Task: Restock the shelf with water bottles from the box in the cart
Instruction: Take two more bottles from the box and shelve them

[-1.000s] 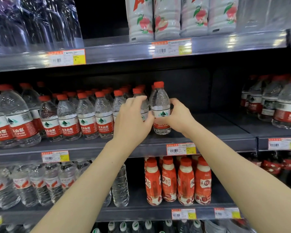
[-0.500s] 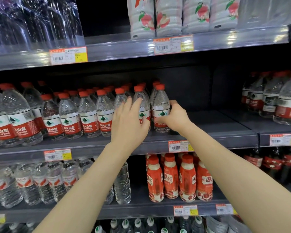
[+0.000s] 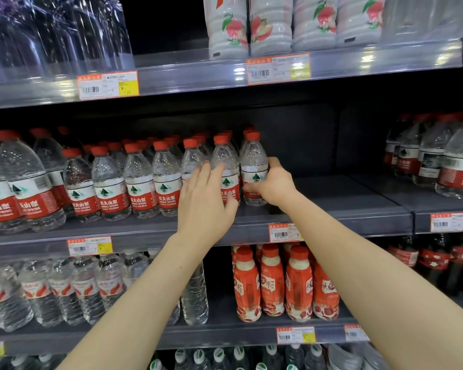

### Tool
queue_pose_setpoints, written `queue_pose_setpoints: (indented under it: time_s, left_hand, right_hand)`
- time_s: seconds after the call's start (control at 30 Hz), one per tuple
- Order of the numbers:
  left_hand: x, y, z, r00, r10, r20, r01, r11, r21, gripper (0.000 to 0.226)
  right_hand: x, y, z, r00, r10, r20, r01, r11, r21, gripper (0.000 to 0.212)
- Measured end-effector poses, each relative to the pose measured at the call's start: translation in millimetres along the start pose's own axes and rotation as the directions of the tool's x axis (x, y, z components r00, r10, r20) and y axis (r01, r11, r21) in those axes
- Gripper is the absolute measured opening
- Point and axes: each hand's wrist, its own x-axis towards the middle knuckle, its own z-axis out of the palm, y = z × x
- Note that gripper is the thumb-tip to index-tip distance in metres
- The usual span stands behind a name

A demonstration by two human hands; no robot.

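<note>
Small clear water bottles with red caps and red labels fill the left half of the middle shelf (image 3: 332, 206). My right hand (image 3: 274, 184) grips the rightmost water bottle (image 3: 254, 166) low on its label; the bottle stands upright on the shelf at the end of the front row. My left hand (image 3: 205, 202) is held flat with fingers spread in front of the neighbouring bottle (image 3: 225, 166), fingertips touching it. The box and the cart are out of view.
To the right of the held bottle the middle shelf is bare up to a divider; larger water bottles (image 3: 455, 161) stand beyond it. Red-and-white drink bottles (image 3: 284, 284) sit on the shelf below, white peach drinks (image 3: 270, 25) above. Price tags line the shelf edges.
My right hand has set its bottle down into the front row. My left hand has let go of its bottle and opened flat in front of it.
</note>
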Motion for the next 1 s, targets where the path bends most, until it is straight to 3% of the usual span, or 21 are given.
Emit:
queue_pose_setpoints:
  time_s: [0.2, 0.43, 0.63, 0.77, 1.0]
  left_hand:
    - [0.8, 0.4, 0.8, 1.0, 0.007, -0.022, -0.006, 1.0, 0.021, 0.072]
    - [-1.1, 2.4, -2.4, 1.0, 0.017, -0.016, -0.016, 0.997, 0.069, 0.074]
    - [-8.5, 14.5, -6.1, 0.998, 0.053, 0.028, -0.057, 0.987, 0.147, 0.08]
    - [-17.8, 33.3, -7.5, 0.994, 0.065, 0.083, -0.068, 0.997, 0.031, 0.077]
    - [-20.7, 68.6, 2.5, 0.986, 0.126, 0.113, -0.128, 0.992, 0.008, 0.074]
  right_hand:
    - [-5.3, -4.4, -0.6, 1.0, 0.03, -0.006, -0.031, 0.999, -0.011, 0.086]
    - [-13.9, -14.4, -13.0, 0.996, 0.089, -0.001, -0.089, 0.985, -0.147, 0.093]
    - [-35.5, -13.9, -27.6, 0.999, 0.045, -0.022, -0.049, 0.968, -0.245, 0.058]
    - [-57.6, -10.3, -41.7, 0.999, -0.025, 0.031, 0.035, 0.919, -0.392, 0.055]
    - [-79.9, 8.8, -81.2, 0.992, -0.021, 0.122, 0.094, 0.771, -0.63, 0.06]
